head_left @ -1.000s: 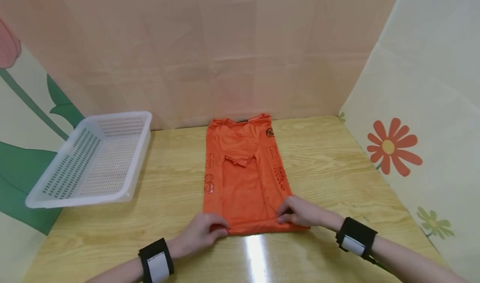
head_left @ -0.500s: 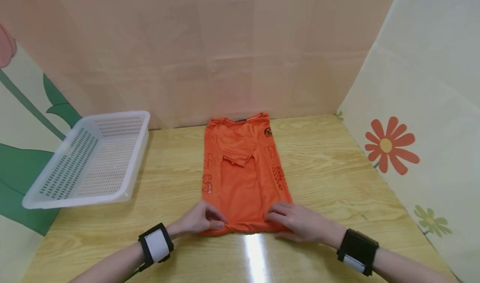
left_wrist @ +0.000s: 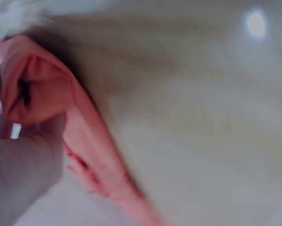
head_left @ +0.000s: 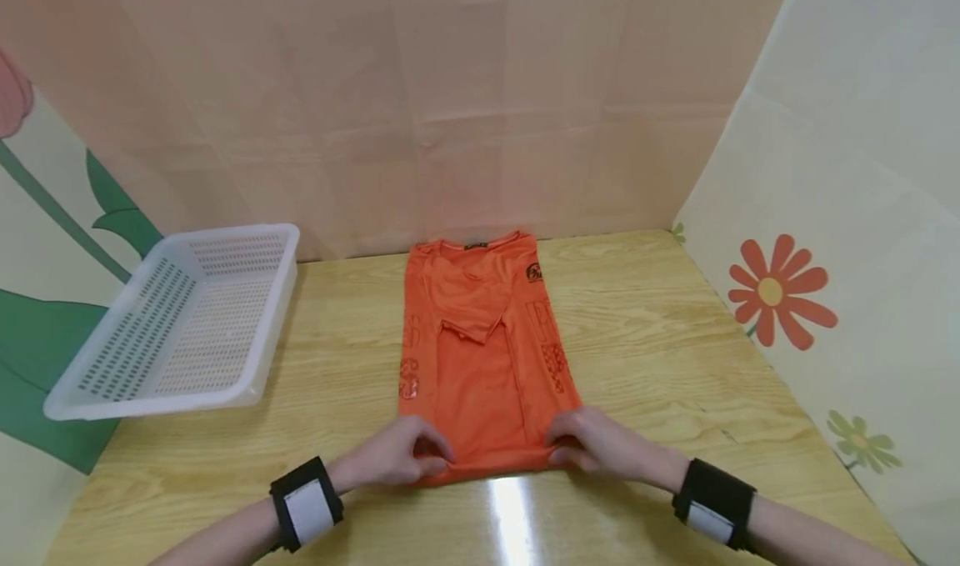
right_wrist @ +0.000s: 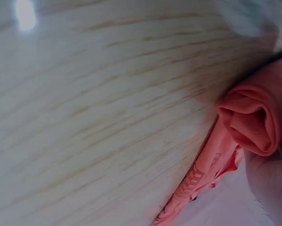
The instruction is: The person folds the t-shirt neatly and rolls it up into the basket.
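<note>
An orange T-shirt point(head_left: 480, 391) lies on the table, its sides and sleeves folded inward and its collar at the far end. Its near edge is turned up into a small roll. My left hand point(head_left: 397, 452) pinches the left end of that roll, thumb below and fingers above. At the right end, my right hand point(head_left: 603, 443) pinches the roll the same way. Both wrist views show the rolled cloth end-on, the left roll point(left_wrist: 37, 89) beside the left thumb and the right roll point(right_wrist: 252, 120) above the right thumb. Most fingertips are hidden by cloth.
A white plastic basket point(head_left: 258, 316) with perforated walls stands at the left of the wooden table point(head_left: 645, 341). A pinkish paper backdrop point(head_left: 465, 107) rises behind the table, and a flower-patterned sheet point(head_left: 847, 216) borders the right side.
Both hands have re-gripped the shirt's near edge, which is rolled more thickly. The right hand has come inward a little, and the shirt has slid slightly toward me.
</note>
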Available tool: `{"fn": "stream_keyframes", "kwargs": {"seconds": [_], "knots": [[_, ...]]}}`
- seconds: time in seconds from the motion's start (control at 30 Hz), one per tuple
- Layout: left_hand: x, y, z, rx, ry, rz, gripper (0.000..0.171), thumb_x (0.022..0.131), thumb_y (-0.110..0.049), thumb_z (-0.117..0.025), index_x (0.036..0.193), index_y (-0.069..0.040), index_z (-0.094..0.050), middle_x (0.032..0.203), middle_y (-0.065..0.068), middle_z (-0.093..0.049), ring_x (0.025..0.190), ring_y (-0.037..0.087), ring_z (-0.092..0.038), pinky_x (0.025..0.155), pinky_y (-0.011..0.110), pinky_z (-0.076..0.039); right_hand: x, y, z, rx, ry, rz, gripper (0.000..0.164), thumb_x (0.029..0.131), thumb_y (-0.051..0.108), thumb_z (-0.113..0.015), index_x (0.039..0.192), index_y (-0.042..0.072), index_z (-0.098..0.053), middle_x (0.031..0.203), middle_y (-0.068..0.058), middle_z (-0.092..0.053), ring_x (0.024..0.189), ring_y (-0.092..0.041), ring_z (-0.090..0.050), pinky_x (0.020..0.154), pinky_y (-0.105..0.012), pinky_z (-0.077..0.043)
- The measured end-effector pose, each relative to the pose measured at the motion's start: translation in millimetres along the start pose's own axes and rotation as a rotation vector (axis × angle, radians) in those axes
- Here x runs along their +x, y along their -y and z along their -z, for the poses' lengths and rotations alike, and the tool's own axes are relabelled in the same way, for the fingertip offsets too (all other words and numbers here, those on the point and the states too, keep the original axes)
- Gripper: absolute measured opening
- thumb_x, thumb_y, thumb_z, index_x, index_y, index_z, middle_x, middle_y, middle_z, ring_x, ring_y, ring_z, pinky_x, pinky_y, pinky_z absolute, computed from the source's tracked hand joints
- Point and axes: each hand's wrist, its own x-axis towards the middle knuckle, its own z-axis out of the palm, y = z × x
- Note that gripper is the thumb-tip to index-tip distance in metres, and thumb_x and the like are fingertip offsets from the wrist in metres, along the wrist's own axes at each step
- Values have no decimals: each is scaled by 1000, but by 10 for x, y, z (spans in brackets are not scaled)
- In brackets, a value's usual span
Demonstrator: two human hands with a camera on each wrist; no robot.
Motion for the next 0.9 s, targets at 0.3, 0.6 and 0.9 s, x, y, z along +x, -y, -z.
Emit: {"fn": "stream_keyframes", "kwargs": {"seconds": [0.3, 0.6, 0.9], "knots": [[-140, -25, -118, 668, -85, -300, 32, 90, -38, -74, 117, -19, -73, 108, -5, -66, 100, 8, -64, 81, 22, -54, 112, -49, 98, 203, 117, -202, 10, 89, 17, -75, 82, 11, -75, 75, 6, -69, 67, 5, -50, 62, -17, -47], [-76, 48, 23, 166, -23, -20, 18, 91, -18, -75, 107, -11, -78, 98, -3, -76, 87, 1, -64, 77, 22, -53, 159, -111, 216, 319, 201, -363, 10, 88, 17, -77, 90, 7, -77, 80, 1, -73, 69, 2, -56, 63, -20, -49], [4, 129, 173, -79, 78, 41, 21, 88, -14, -78, 102, 1, -77, 95, 10, -78, 79, -1, -65, 73, 19, -54, 130, -135, 204, 324, 181, -385, 13, 89, 17, -76, 94, 6, -80, 85, -2, -76, 73, 1, -58, 65, -20, -50]]}}
